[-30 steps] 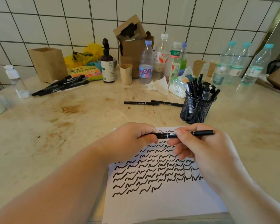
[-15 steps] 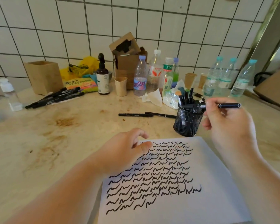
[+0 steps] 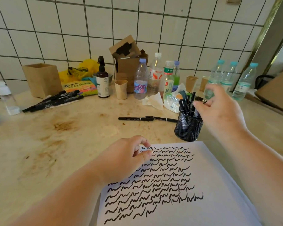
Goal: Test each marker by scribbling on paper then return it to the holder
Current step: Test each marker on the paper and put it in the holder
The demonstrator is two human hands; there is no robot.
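Since half a second back: right hand [image 3: 219, 115] has carried its marker [image 3: 200, 99] from beside the holder [image 3: 187, 126] to over its mouth. The marker, once level and clear of the holder, now shows only a blurred dark end at the fingertips, just above the markers standing in the holder. Left hand barely shifted.

Left hand [image 3: 126, 159]: grip empty, fingers loosely curled, fingertips resting on the upper left corner of the paper [image 3: 211, 185], which carries rows of black scribbles.

Beyond the left hand, two markers [image 3: 145, 119] lie end to end on the counter [image 3: 39, 152], pointing toward the holder.

Right hand: thumb and fingertips appear to pinch the marker's end; blur hides the exact contact. The mesh holder sits just below and left of this grip, touching the paper's far edge.
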